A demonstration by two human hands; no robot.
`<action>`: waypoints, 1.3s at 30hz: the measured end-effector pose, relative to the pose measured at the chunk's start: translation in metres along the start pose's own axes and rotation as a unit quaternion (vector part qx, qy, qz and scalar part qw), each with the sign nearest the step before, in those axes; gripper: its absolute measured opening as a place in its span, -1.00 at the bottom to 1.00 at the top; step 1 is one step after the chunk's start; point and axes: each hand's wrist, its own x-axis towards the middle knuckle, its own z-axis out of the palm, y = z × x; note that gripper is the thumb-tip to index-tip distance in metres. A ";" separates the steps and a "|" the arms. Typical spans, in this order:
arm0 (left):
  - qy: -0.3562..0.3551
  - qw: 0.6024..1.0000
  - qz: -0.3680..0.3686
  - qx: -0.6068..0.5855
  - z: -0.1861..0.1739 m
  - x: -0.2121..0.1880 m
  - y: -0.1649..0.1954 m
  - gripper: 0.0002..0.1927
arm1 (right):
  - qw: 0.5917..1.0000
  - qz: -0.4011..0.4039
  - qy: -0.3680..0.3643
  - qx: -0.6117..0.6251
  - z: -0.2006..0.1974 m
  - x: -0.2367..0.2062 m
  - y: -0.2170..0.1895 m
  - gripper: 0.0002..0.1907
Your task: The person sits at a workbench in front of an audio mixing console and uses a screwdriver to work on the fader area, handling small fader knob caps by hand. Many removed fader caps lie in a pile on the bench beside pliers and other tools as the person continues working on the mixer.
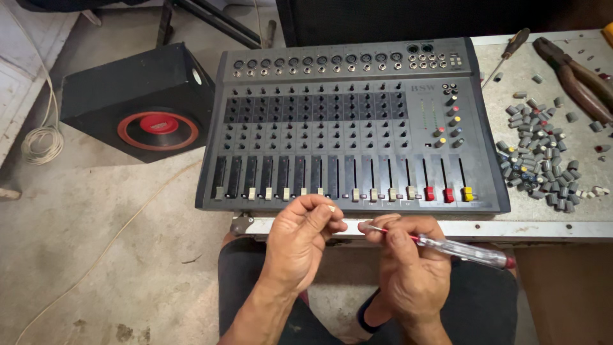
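A grey audio mixer point(357, 121) lies on a white table point(555, 220), its row of sliders facing me. Just below its front edge, my left hand point(299, 239) pinches a small pale fader cap point(331, 207) between thumb and fingers. My right hand point(412, 265) grips a screwdriver point(463, 250) with a clear handle and red end; its thin tip points left toward the cap. Both hands hover over my lap, close together, almost touching.
A heap of several grey knobs point(536, 163) lies on the table right of the mixer, with brown-handled pliers point(578, 76) and a second screwdriver point(507, 54) behind. A black speaker box point(137, 99) with a red cone stands on the concrete floor at left, beside a coiled white cable point(41, 144).
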 end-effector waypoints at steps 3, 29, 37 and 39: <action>-0.006 0.998 -0.040 -0.057 0.000 -0.003 -0.003 -0.87 | 0.996 0.042 0.047 -0.068 -0.001 -0.001 0.006 -0.86; -0.018 0.995 -0.060 -0.076 -0.004 -0.012 -0.007 -0.85 | 0.941 -0.058 -0.065 -0.326 0.028 -0.002 -0.006 -0.83; 0.037 0.990 -0.008 0.137 -0.009 -0.011 -0.010 -0.83 | 0.845 -0.194 -0.102 -0.488 0.036 0.003 -0.011 -0.80; 0.043 0.985 0.000 0.167 -0.009 -0.010 -0.011 -0.84 | 0.855 -0.183 -0.103 -0.474 0.030 0.001 -0.007 -0.82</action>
